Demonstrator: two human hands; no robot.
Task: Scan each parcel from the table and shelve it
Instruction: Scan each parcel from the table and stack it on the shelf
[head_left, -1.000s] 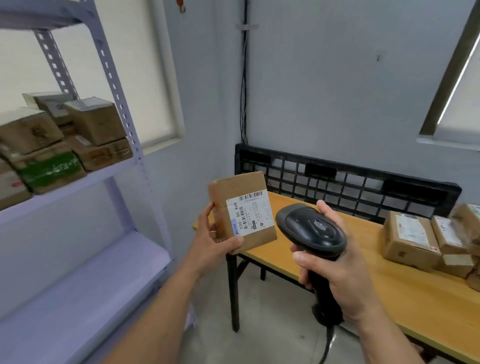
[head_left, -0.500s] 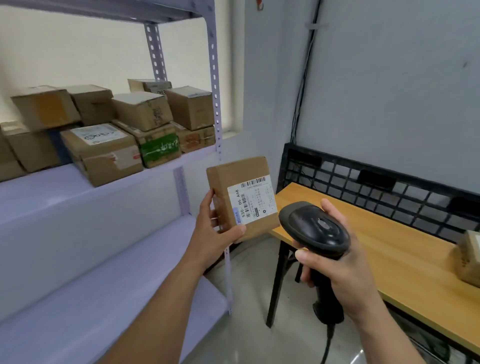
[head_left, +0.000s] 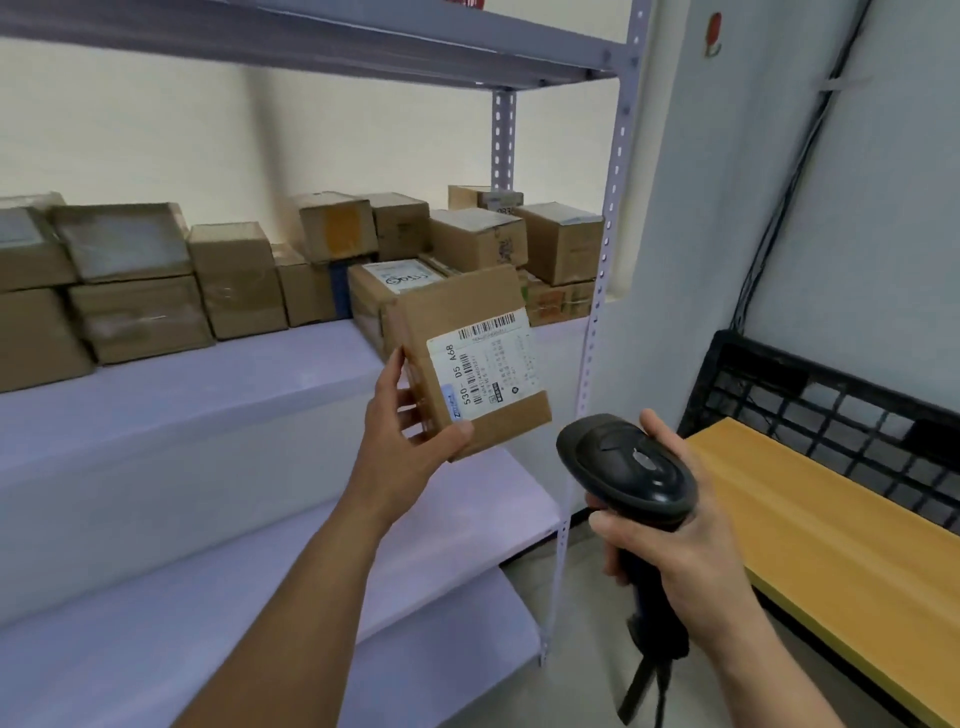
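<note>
Shelving step: left hand (head_left: 410, 431) grips the parcel (head_left: 467, 358), right hand (head_left: 675, 540) grips the scanner (head_left: 626, 470); next, a free shelf (head_left: 208, 384) spot.

- Pretty sure this is a small parcel stockroom, some kind of courier pickup spot, not a home.
- Metal rack (head_left: 208, 389) with slotted uprights. One shelf is crammed with taped cardboard boxes (head_left: 467, 239), and a few have shipping labels.
- Corded barcode scanner (head_left: 628, 462) and a parcel (head_left: 467, 312) with a barcode label.
- Plain wooden table (head_left: 831, 545), with a black plastic pallet (head_left: 763, 371) stood up behind it against a bare painted wall (head_left: 857, 234).
</note>
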